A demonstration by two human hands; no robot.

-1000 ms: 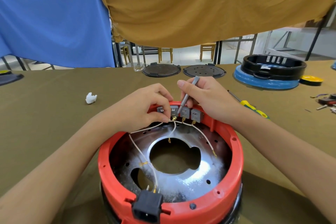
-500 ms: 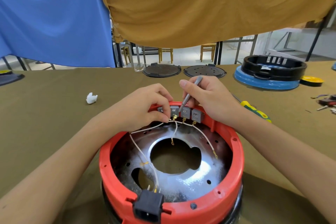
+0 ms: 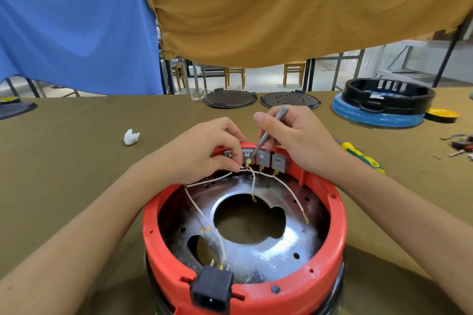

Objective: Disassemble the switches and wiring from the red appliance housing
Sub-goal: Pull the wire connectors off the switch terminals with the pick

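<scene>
The round red housing (image 3: pixel 335 222) stands open-side up in front of me, with a shiny metal plate (image 3: pixel 276 245) inside. Several grey switches (image 3: pixel 263 157) line its far rim, and white wires (image 3: pixel 202 212) with brass terminals run from them to a black power socket (image 3: pixel 212 291) at the near rim. My left hand (image 3: pixel 202 153) pinches a white wire at the second switch's terminal. My right hand (image 3: pixel 294 135) grips a thin grey metal tool (image 3: pixel 266 135), whose tip sits between the second and third switches.
A yellow-green screwdriver (image 3: pixel 363 156) lies right of the housing. A white crumpled scrap (image 3: pixel 131 137) sits at the left. Two dark round lids (image 3: pixel 229 100), a black ring on a blue base (image 3: pixel 384 100) and small loose parts (image 3: pixel 460 146) lie farther back and right.
Both hands stay at the switches. The grey tool has tilted slightly and its tip has shifted a little along the switch row.
</scene>
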